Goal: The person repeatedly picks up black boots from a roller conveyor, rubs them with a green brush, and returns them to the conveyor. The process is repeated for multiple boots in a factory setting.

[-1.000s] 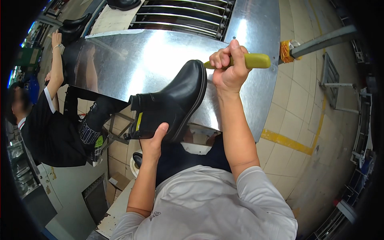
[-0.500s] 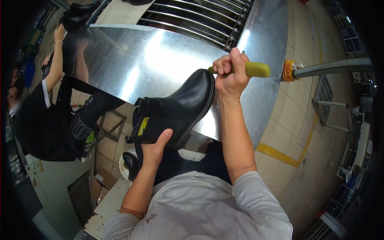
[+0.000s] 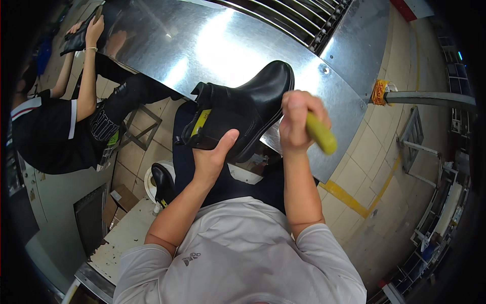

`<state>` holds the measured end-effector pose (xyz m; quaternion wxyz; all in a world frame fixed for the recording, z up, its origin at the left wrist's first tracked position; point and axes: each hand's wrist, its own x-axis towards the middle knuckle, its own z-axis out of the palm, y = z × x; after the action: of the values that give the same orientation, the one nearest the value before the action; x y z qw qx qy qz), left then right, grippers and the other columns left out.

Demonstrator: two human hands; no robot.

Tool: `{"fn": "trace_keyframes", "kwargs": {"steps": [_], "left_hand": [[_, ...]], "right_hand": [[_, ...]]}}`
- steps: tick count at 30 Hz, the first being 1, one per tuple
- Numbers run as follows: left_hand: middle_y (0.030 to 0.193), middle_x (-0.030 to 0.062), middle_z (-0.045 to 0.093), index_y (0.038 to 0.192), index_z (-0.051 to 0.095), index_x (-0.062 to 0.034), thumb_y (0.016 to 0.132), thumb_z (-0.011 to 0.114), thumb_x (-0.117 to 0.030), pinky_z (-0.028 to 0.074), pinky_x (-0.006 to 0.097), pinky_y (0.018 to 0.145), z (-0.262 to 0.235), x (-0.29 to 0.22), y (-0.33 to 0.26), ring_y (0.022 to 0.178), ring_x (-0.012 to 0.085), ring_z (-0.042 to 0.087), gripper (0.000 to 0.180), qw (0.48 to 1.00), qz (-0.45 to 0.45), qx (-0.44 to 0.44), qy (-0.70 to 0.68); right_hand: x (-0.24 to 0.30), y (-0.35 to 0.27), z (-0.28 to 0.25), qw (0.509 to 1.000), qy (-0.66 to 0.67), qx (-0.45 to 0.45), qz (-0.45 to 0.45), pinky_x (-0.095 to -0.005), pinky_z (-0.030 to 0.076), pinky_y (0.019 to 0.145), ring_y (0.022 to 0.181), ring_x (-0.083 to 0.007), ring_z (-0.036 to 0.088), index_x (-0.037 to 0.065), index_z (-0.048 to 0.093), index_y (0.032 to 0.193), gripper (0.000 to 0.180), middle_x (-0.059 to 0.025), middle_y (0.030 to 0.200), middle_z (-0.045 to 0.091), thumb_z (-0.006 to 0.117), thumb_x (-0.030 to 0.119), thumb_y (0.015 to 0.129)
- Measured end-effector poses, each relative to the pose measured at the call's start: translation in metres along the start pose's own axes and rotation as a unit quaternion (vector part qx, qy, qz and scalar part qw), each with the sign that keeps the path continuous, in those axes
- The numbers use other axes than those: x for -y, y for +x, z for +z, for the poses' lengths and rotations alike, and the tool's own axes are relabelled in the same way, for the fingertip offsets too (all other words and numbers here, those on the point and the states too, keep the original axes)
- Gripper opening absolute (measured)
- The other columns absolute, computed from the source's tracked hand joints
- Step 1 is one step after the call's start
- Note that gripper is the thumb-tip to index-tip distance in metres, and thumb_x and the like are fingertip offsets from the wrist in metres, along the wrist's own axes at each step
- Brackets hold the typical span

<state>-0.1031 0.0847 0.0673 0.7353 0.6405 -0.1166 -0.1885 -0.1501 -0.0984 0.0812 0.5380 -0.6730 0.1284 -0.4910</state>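
A black ankle boot point(image 3: 243, 109) with a yellow-green tab inside its shaft is tilted in front of me, toe up and away to the right. My left hand point(image 3: 215, 157) grips it by the shaft and sole side, thumb lying on the upper. Beside the edge of the sole near the toe, my right hand point(image 3: 301, 119) is closed round a tool with an olive-green handle point(image 3: 320, 134). The handle's butt points down to the right. The tool's working end is hidden by my fingers, and that hand is slightly blurred.
Beyond the boot stands a shiny metal table point(image 3: 167, 30) with a roller conveyor point(image 3: 304, 20) behind it. At the left, another person point(image 3: 61, 121) handles a black boot point(image 3: 76, 40). Another boot point(image 3: 163, 183) stands by my left forearm. A metal bar point(image 3: 430, 99) juts in at right.
My right hand has come down from the toe tip along the sole edge, and the green handle has swung from level to pointing down. The boot sits slightly further right in view.
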Motion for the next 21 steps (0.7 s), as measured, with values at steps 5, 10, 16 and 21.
{"fn": "trace_keyframes", "kwargs": {"steps": [5, 10, 16, 21], "left_hand": [[0.111, 0.0044, 0.069, 0.123, 0.067, -0.0012, 0.089, 0.076, -0.012, 0.050, 0.028, 0.091, 0.000, 0.005, 0.010, 0.102, 0.0147, 0.065, 0.036, 0.998, 0.020, -0.012, -0.052], [0.111, 0.0043, 0.069, 0.118, 0.068, -0.0016, 0.087, 0.081, -0.016, 0.052, 0.030, 0.090, -0.014, -0.002, 0.015, 0.099, 0.0142, 0.065, 0.037, 0.974, -0.116, -0.075, -0.178], [0.113, 0.0148, 0.072, 0.122, 0.065, 0.0072, 0.079, 0.087, -0.029, 0.056, 0.037, 0.093, -0.133, -0.089, -0.082, 0.100, 0.0233, 0.071, 0.061, 0.984, -0.041, -0.175, -0.007], [0.116, 0.0116, 0.070, 0.123, 0.066, 0.0043, 0.078, 0.089, -0.028, 0.052, 0.035, 0.099, -0.172, -0.205, -0.185, 0.107, 0.0205, 0.066, 0.060, 0.902, 0.186, -0.377, 0.096]], "right_hand": [[0.040, -0.058, 0.028, 0.993, 0.066, 0.094, -0.022, -0.0338, 0.053, 0.066, 0.066, -0.0197, 0.062, -0.003, 0.063, 0.082, 0.008, -0.0138, 0.073, 0.066, 0.067, 0.000, 0.088], [0.033, -0.048, 0.008, 0.846, 0.473, 0.059, 0.240, -0.0363, 0.045, 0.057, 0.053, -0.0161, 0.047, 0.005, 0.063, 0.089, 0.045, 0.0011, 0.061, 0.045, 0.046, 0.041, 0.109], [-0.090, 0.051, -0.115, 0.975, 0.176, 0.033, 0.131, -0.0459, 0.054, 0.087, 0.080, -0.0256, 0.064, 0.005, 0.062, 0.121, 0.031, -0.0126, 0.090, 0.067, 0.050, 0.029, 0.104], [-0.169, 0.073, -0.156, 0.934, 0.228, -0.045, 0.272, -0.0409, 0.060, 0.069, 0.072, -0.0215, 0.064, 0.000, 0.053, 0.137, 0.055, -0.0091, 0.081, 0.065, 0.055, 0.044, 0.105]]}}
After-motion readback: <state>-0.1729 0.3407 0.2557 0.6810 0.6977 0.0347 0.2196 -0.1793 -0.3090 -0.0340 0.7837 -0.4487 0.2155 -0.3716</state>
